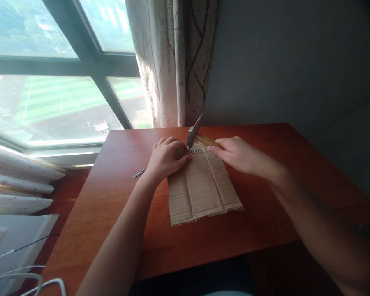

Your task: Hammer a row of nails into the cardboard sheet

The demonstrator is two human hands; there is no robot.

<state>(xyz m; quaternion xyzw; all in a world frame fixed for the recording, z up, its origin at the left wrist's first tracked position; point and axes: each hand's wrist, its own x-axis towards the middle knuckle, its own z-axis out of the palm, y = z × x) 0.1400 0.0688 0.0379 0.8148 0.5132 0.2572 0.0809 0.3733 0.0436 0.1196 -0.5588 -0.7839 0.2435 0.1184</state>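
A flattened piece of corrugated cardboard point(205, 185) with creases and a torn near edge lies on the table. My right hand point(239, 153) is wrapped round the wooden handle of a hammer point(193, 133). The lower end of the hammer's metal head is down by my left fingertips, at the cardboard's far edge. My left hand point(166, 159) rests on the far left of the cardboard, thumb and fingers closed together; what they pinch is too small to make out. Between the hands, a small strip with dark marks point(196, 150) shows on the cardboard.
A thin metal rod point(139, 173) lies on the reddish wooden table point(111, 197) beside my left wrist. Behind the table hang a patterned curtain point(172, 61) and a grey wall point(280, 61). A window point(92, 61) is at the left. White cables point(33, 275) lie at the lower left.
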